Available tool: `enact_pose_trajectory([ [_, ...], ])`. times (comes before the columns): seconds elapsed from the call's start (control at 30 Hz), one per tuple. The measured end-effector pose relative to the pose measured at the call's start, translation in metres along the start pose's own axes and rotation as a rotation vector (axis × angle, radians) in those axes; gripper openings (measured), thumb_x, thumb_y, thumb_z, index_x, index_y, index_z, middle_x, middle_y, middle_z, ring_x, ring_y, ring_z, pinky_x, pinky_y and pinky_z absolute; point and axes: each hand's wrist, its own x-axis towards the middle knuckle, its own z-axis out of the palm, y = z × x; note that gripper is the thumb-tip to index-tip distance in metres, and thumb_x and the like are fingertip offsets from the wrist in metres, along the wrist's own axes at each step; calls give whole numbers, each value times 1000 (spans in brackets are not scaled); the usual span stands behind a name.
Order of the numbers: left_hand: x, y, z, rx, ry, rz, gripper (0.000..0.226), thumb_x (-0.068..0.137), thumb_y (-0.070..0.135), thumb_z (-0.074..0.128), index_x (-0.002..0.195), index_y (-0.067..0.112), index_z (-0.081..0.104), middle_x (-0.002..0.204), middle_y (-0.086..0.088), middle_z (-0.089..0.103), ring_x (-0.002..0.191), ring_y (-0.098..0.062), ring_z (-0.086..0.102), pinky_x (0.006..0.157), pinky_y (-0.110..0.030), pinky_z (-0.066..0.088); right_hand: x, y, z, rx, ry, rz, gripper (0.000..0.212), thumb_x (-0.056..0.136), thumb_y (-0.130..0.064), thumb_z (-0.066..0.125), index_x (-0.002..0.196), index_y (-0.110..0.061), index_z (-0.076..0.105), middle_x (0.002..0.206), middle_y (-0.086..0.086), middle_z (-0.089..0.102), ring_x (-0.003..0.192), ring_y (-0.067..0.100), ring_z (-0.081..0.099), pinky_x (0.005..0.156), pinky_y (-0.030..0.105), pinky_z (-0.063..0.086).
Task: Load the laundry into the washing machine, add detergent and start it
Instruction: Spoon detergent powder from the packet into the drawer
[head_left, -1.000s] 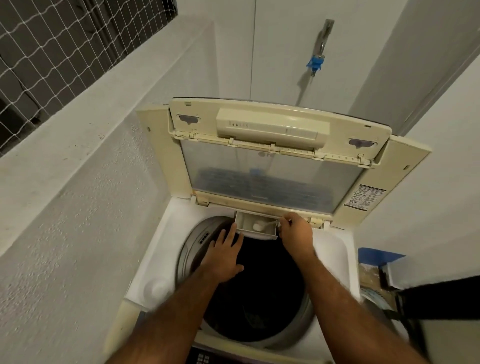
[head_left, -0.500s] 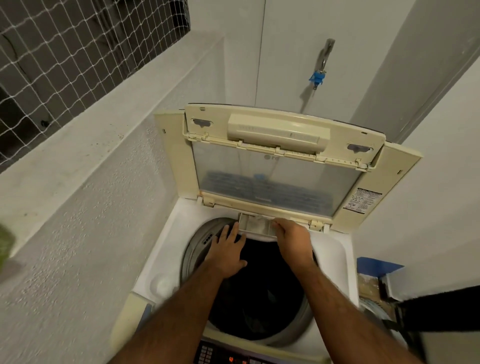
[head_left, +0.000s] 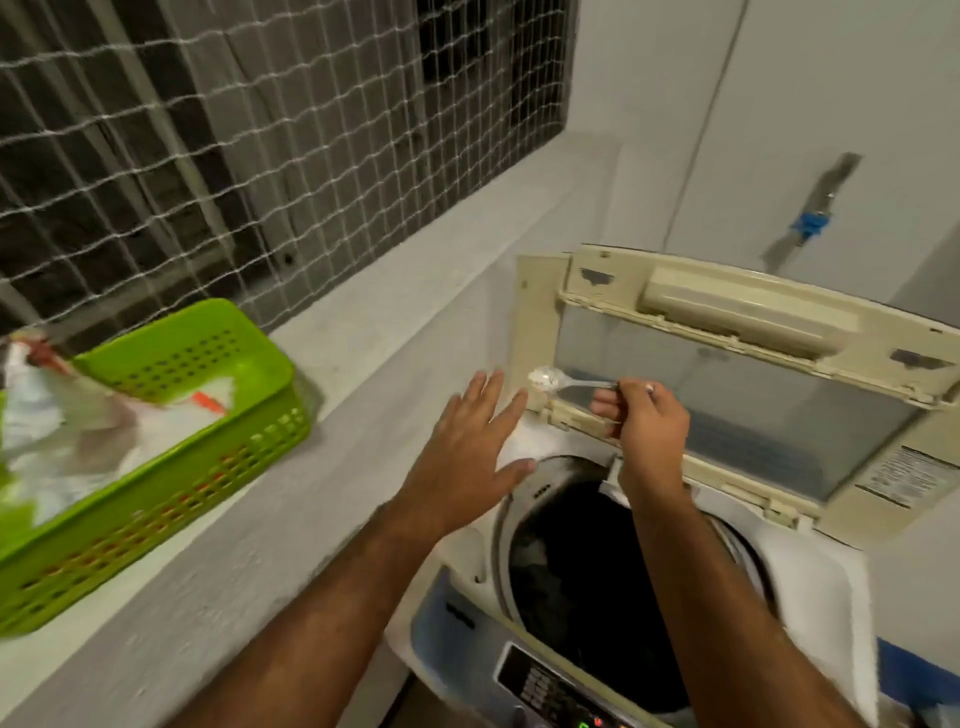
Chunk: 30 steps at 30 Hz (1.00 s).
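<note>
The top-loading washing machine (head_left: 810, 587) stands at the right with its cream lid (head_left: 727, 332) raised. Dark laundry (head_left: 582, 582) lies deep in the drum. My right hand (head_left: 647, 415) is shut on a metal spoon (head_left: 556, 380), held above the drum's back rim with the bowl pointing left and white powder grains on it. My left hand (head_left: 467, 452) hovers open, fingers spread, over the machine's left edge, just under the spoon's bowl. The control panel (head_left: 550, 686) shows at the bottom.
A green perforated basket (head_left: 171, 457) sits on the grey ledge (head_left: 363, 353) at the left, holding a white and red plastic bag (head_left: 67, 415). Netting (head_left: 260, 130) covers the window above. A tap with a blue fitting (head_left: 813, 221) is on the back wall.
The view has swung left, bringing the basket into sight. Both hands have left the detergent drawer; my right hand has lifted with a spoon and my left hand has moved left and opened.
</note>
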Motion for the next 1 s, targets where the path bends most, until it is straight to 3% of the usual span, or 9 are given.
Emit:
enact_pose_trajectory([
  [0.13, -40, -19, -69, 9, 148, -14, 76, 93, 59, 41, 153, 29, 7, 162, 1, -8, 148, -14, -14, 117, -28, -10, -28, -27, 67, 115, -166, 16, 20, 98, -10, 48, 83, -12, 61, 69, 6, 69, 57, 12, 65, 45, 22, 45],
  [0.23, -73, -35, -118, 27, 282, -37, 76, 89, 62, 36, 153, 25, 18, 162, -3, 4, 150, -17, -5, 120, -33, -1, -51, -46, 116, 161, -320, 16, 18, 96, -10, 49, 85, -11, 62, 70, 7, 68, 56, 14, 64, 43, 20, 44],
  [0.37, -123, -77, -164, 86, 397, -141, 76, 84, 58, 44, 149, 20, 31, 159, -9, 19, 149, -26, 11, 120, -45, 13, -86, -69, 172, 139, -519, -69, 18, 94, -7, 50, 81, -12, 62, 66, 8, 68, 54, 17, 63, 42, 22, 43],
  [0.47, -156, -111, -178, 110, 383, -266, 84, 78, 65, 44, 149, 21, 31, 159, -8, 18, 149, -27, 11, 119, -49, 13, -108, -78, 205, 16, -718, -113, 18, 94, -7, 51, 79, -12, 60, 63, 6, 66, 50, 14, 61, 41, 22, 41],
  [0.6, -189, -144, -185, 67, 318, -384, 103, 63, 78, 43, 149, 30, 14, 159, 6, -3, 147, -15, -5, 120, -48, 8, -131, -78, 249, -252, -955, -159, 17, 96, -11, 53, 80, -13, 59, 66, 5, 66, 50, 12, 61, 41, 21, 40],
  [0.7, -199, -151, -184, 12, 266, -410, 106, 56, 83, 44, 144, 39, 6, 160, 6, -6, 147, -13, -9, 121, -45, 8, -142, -73, 277, -465, -1083, -273, 18, 97, -9, 52, 80, -10, 57, 71, 10, 66, 50, 14, 62, 37, 19, 39],
  [0.87, -205, -152, -185, -25, 229, -434, 113, 52, 86, 43, 149, 39, 10, 159, 11, -8, 147, -9, -10, 121, -38, 4, -148, -61, 306, -793, -1131, -490, 20, 96, -10, 50, 79, -4, 59, 78, 18, 71, 59, 31, 70, 39, 23, 43],
  [1.0, -206, -149, -184, -95, 252, -454, 114, 51, 84, 46, 151, 37, 17, 161, 12, -7, 144, -2, -10, 115, -25, 3, -148, -55, 319, -849, -1106, -505, 24, 97, -12, 49, 74, -13, 55, 75, 13, 70, 55, 25, 68, 40, 25, 45],
])
